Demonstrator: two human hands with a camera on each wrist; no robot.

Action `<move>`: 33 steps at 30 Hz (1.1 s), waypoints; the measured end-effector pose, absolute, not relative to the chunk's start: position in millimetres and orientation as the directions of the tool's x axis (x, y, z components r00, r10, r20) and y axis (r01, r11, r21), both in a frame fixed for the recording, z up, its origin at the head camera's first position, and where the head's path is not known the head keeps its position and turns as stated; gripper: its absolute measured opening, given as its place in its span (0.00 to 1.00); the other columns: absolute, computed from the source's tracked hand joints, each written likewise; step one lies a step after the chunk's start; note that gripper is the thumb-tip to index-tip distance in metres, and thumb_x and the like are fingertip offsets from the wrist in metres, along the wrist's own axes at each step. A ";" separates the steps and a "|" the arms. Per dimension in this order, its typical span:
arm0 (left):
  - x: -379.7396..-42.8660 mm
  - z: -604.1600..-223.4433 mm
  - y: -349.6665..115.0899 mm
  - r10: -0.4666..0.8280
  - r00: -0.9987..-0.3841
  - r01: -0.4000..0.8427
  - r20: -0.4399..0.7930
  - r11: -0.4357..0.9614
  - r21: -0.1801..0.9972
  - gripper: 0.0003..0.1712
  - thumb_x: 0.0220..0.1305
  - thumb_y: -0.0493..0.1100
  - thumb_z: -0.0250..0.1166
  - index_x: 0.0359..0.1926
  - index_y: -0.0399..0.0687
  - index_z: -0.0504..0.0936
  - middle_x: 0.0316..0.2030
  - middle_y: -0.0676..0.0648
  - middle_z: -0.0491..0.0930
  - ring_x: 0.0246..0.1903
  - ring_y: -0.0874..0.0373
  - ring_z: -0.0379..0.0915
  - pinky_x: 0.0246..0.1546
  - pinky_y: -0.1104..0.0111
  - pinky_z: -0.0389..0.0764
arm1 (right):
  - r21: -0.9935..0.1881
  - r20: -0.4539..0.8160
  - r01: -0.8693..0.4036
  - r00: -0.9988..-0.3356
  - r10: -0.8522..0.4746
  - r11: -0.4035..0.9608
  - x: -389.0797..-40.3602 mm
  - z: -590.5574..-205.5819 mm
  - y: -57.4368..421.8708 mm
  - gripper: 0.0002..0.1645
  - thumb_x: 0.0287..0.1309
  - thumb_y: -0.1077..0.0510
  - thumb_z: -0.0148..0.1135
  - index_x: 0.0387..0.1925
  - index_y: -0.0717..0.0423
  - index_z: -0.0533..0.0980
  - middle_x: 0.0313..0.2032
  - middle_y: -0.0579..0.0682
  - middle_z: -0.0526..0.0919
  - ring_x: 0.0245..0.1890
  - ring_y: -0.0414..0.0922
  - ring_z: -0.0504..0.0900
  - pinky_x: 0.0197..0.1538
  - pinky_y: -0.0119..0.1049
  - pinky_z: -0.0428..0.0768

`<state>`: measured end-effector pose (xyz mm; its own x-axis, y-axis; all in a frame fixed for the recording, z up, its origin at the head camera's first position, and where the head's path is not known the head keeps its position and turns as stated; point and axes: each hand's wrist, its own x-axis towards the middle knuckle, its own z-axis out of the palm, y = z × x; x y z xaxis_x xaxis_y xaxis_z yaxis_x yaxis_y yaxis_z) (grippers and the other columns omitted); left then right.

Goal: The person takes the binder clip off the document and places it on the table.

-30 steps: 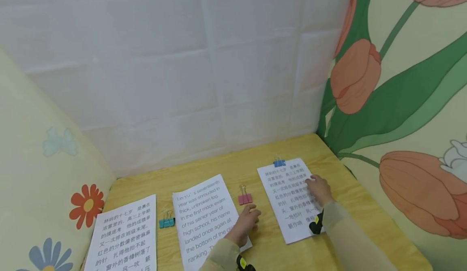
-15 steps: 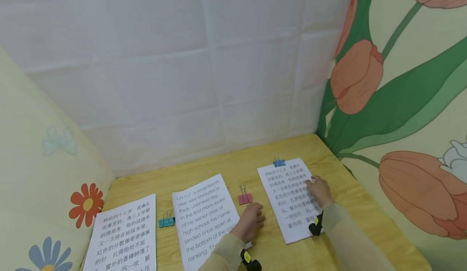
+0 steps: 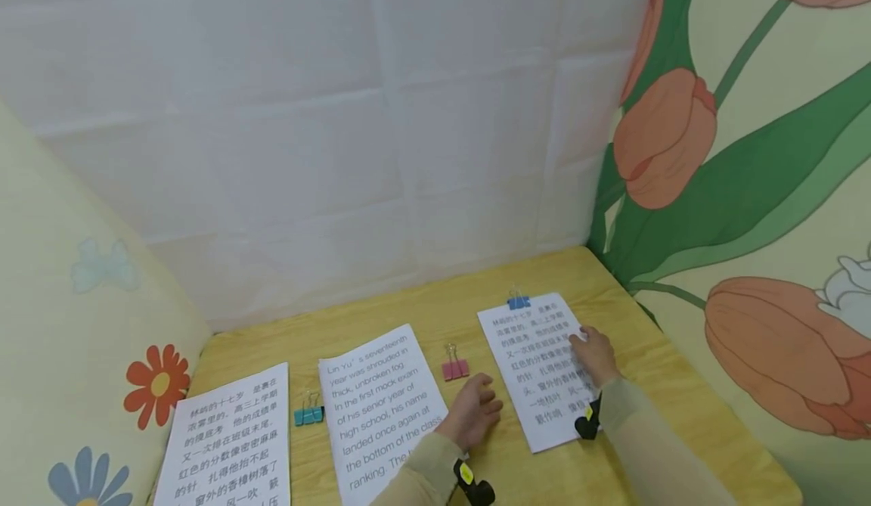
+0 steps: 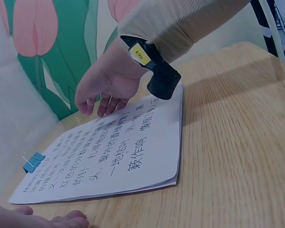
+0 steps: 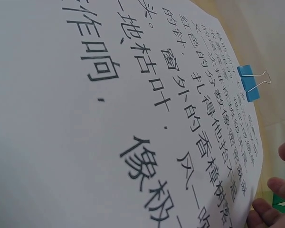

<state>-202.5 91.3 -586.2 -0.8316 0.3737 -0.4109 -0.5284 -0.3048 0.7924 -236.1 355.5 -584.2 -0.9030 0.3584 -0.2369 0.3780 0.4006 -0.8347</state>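
Observation:
On the right of the table lies a stack of printed paper [image 3: 537,385] with Chinese text. A blue binder clip [image 3: 519,302] is fixed on its top edge, wire handles upright. My right hand [image 3: 595,355] touches the right edge of this stack; in the right wrist view its fingers [image 5: 281,186] lie loosely at the paper's edge, thumb apart. My left hand [image 3: 472,415] is between this stack and the middle stack of English-text paper [image 3: 381,408], fingers relaxed and holding nothing. A pink binder clip [image 3: 455,368] lies on the table just beyond it.
A third paper stack [image 3: 227,445] with Chinese text lies at the left. A teal binder clip [image 3: 309,414] lies between it and the middle stack. The wooden table [image 3: 408,302] meets a white cloth backdrop [image 3: 286,150] behind and a tulip-patterned panel [image 3: 755,241] at right.
My left hand has moved right, off the English-text stack towards the stack on the right. My right hand has stayed at the right stack's edge.

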 end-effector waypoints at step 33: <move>-208.3 -598.3 128.4 0.524 -0.749 -0.560 -0.406 -0.172 0.811 0.19 0.79 0.44 0.49 0.58 0.36 0.78 0.39 0.45 0.86 0.28 0.59 0.76 0.33 0.70 0.77 | -0.848 -0.236 0.386 -0.889 0.393 0.364 -239.3 -596.9 360.5 0.37 0.73 0.55 0.45 0.73 0.77 0.56 0.70 0.76 0.61 0.66 0.67 0.66 0.72 0.59 0.60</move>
